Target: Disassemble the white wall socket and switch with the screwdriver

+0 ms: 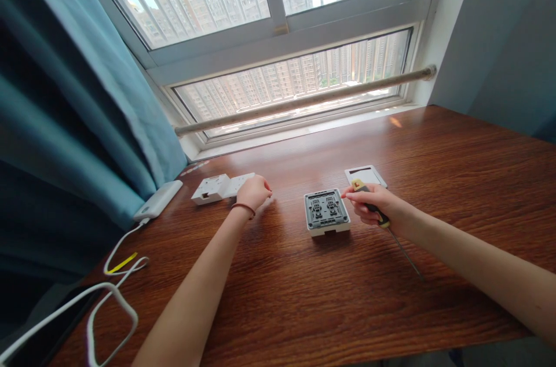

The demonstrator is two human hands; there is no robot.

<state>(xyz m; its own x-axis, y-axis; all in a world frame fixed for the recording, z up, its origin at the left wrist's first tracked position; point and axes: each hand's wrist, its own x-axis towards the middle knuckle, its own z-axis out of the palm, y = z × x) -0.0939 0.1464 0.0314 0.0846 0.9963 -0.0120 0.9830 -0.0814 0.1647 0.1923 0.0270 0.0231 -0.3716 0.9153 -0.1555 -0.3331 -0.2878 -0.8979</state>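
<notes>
My right hand (373,203) is closed around a screwdriver (382,217) with a yellow and black handle; its shaft points down toward the table's near edge. Just left of that hand sits a square wall switch (326,209) with a grey inner frame, on a white box. Behind my right hand lies a white cover plate (366,175), partly hidden by it. My left hand (255,192) is closed, fingers curled down near the tabletop; whatever they may hold is hidden. Beside it are a white box (209,188) and a white plate (240,183), partly covered by the hand.
The brown wooden table (278,292) stands against a barred window (278,60). At the left are a white power bank (158,202), its white cable (113,289) and a yellow strip (123,263). A blue curtain (87,83) hangs by the table's left edge.
</notes>
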